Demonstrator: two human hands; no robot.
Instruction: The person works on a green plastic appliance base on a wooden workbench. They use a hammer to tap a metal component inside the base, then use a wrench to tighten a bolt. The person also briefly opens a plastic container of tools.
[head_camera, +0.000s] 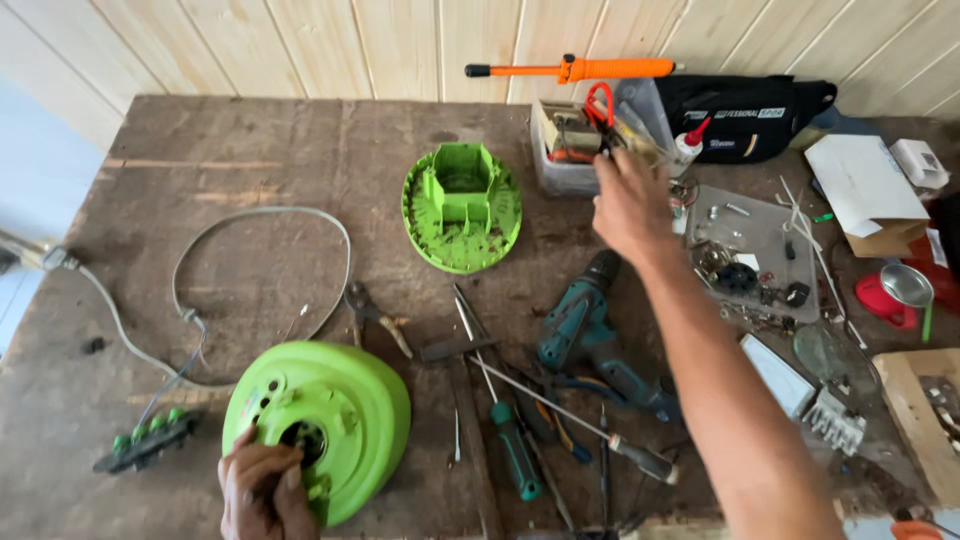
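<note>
Two hands at work over a rough, stained wooden table. Right hand reaches far across into a clear plastic box of odds and ends by the wall; its fingertips are buried among the contents, so I cannot tell whether it grips anything. Left hand, half cut off by the bottom edge, curls its fingers on the hub of a bright green round plastic housing at the near edge. Its ribbed green inner part lies well apart, mid-table. Between them: pliers, a green-handled screwdriver, a teal cordless drill. Left side is roomier, just a looping grey cable. Right side is crowded with a tray of small metal parts, too small to make out.
</note>
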